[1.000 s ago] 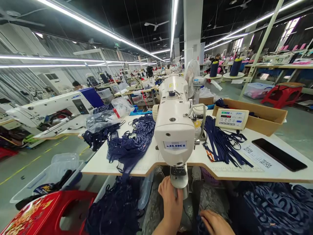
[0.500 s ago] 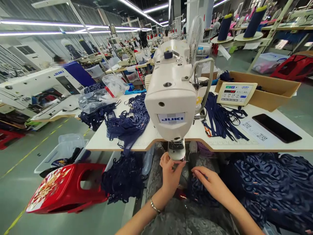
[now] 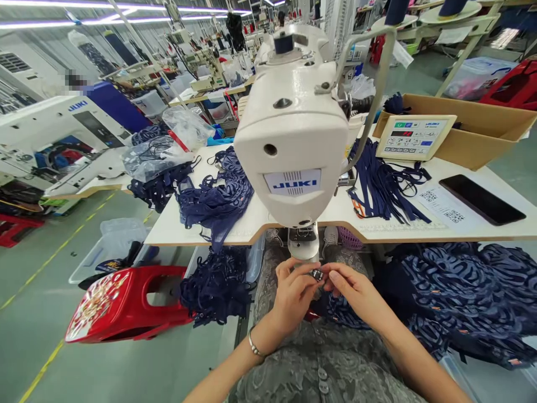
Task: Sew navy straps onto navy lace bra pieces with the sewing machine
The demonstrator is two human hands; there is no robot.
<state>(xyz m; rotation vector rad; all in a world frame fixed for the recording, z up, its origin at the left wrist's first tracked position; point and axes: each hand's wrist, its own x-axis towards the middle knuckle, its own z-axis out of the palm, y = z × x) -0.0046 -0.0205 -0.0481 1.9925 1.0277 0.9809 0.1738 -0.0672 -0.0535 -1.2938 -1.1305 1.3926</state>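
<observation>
My left hand [image 3: 293,291] pinches a small shiny metal bobbin case [image 3: 316,274] between thumb and fingers, just below the free arm [image 3: 302,246] of the white sewing machine [image 3: 289,145]. Right beside it, my right hand [image 3: 350,285] has its thumb and fingers pressed together, their tips close to the metal piece; what lies between them is too small to make out. Navy strappy fabric [image 3: 342,310] lies on my lap under the right hand.
Navy fabric pieces [image 3: 218,196] and straps [image 3: 377,184] lie on the white table [image 3: 260,221]. A control panel [image 3: 413,137], cardboard box [image 3: 474,134] and phone [image 3: 482,198] are at right. A red stool [image 3: 134,302] stands left; a large navy pile [image 3: 457,291] lies right.
My left hand has come down slightly from the machine's free arm, and the metal bobbin case now shows in it. My right hand has moved up and left to meet it. The view has tilted down.
</observation>
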